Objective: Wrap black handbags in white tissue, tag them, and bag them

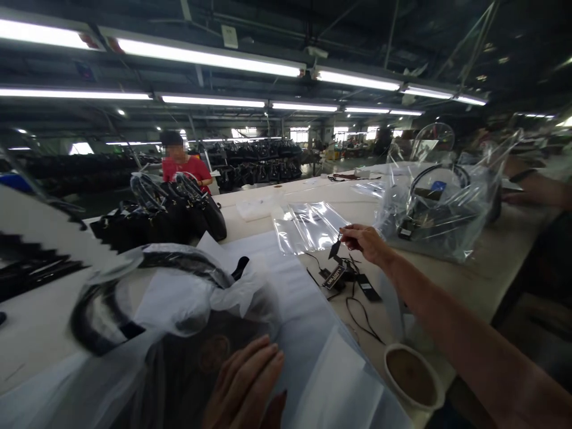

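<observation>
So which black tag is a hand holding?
The small tag hanging from the right hand; the other tags lie bunched on the table.

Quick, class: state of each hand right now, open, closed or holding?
Left hand: open, fingers extended, at the dark bag.
Right hand: closed, grip pinching a small black tag.

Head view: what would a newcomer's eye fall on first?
Probably the bright lights running in rows across the top. Next, the big dark bag at lower left, its handles wrapped, with the left hand against it. Then, right of centre, the right hand pinching a small black tag above a tangle of cords.
</observation>
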A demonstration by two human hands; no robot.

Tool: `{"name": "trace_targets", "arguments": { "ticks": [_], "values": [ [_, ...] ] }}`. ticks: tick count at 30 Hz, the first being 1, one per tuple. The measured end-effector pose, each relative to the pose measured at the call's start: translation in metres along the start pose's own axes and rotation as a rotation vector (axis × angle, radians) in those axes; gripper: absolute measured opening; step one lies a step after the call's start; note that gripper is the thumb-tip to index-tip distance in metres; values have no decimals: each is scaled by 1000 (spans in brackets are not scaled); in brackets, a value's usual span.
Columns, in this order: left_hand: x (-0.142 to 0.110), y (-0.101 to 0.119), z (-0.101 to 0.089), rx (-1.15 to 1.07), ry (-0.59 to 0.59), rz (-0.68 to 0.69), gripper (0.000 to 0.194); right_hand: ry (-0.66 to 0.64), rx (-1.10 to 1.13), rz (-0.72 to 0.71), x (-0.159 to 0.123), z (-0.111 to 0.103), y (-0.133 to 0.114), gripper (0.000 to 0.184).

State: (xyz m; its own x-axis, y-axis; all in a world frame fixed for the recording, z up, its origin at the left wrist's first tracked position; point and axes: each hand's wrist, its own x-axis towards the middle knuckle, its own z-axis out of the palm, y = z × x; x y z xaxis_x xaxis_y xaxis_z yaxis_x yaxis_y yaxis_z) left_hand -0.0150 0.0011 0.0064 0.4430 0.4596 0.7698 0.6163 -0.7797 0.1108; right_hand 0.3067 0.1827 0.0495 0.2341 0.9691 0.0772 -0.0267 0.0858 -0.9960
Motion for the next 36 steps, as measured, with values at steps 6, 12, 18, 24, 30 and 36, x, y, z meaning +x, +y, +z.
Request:
{"name": "trace_targets", "arguments": {
  "ticks": [6,12,18,24,30,36],
  "values": [
    [32,8,14,-395,13,-374,22,-345,-27,168,-82,42,-38,17],
    [38,4,10,-494,-88,-699,37,-643,-174,227,-157,83,-48,21],
    [9,4,-8,-816,-166,-842,17,-828,-364,148,-186,115,-41,18],
    [-12,8,-22,-1034,-46,-1049,19,-777,-570,-130,-195,131,-35,8],
    [-25,4,-39,-1108,145,-1151,16,-823,75,232,-205,129,-24,26],
    [-21,12,-51,-1054,-88,-1066,12,-790,333,229,-223,143,-11,28]
  ]
}}
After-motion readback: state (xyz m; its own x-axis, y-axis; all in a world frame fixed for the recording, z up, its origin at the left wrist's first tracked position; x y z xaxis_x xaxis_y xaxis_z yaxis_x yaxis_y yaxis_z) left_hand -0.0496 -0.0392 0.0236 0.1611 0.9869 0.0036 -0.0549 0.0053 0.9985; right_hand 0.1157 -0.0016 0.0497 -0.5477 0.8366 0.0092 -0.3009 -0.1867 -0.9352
